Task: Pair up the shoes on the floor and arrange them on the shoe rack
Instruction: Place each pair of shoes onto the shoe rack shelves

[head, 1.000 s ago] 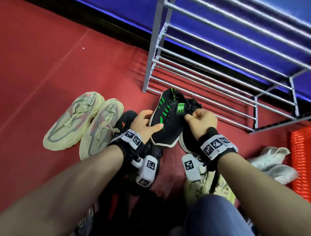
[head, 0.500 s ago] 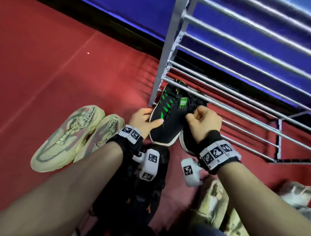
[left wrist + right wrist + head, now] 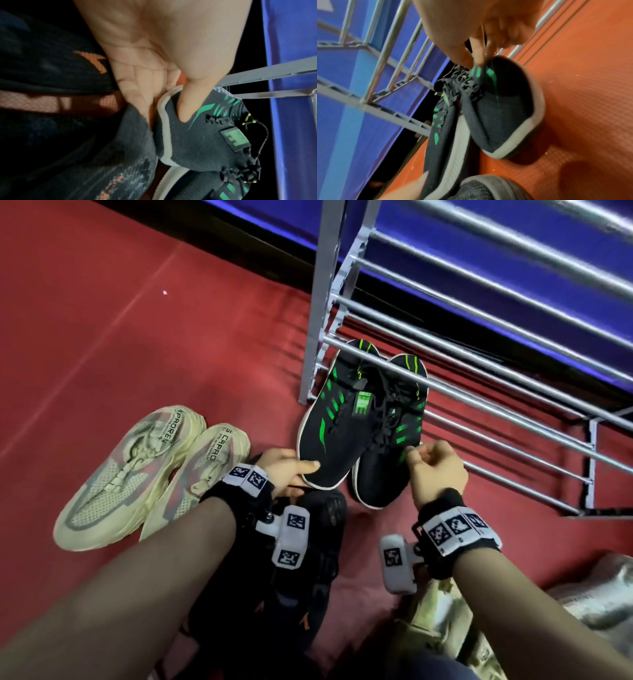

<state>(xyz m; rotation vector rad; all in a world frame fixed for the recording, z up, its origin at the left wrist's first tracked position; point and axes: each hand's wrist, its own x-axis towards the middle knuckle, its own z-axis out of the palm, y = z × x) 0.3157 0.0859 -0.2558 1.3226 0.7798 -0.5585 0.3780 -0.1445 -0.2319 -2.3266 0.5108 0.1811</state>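
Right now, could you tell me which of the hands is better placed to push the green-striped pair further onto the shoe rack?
Probably the left hand: it grips the toe of the left black shoe, thumb on top. The right hand only pinches the other shoe near its laces. Both heels already sit under a shoe rack bar.

Both bare forearms wore black wristbands (image 3: 452,529) with white square-patterned tags, each carrying a small white camera (image 3: 290,537).

floor: red textured mat (image 3: 137,344) under both hands | wall: blue panel (image 3: 513,268) beyond the hands | base of wall: black strip (image 3: 239,231)
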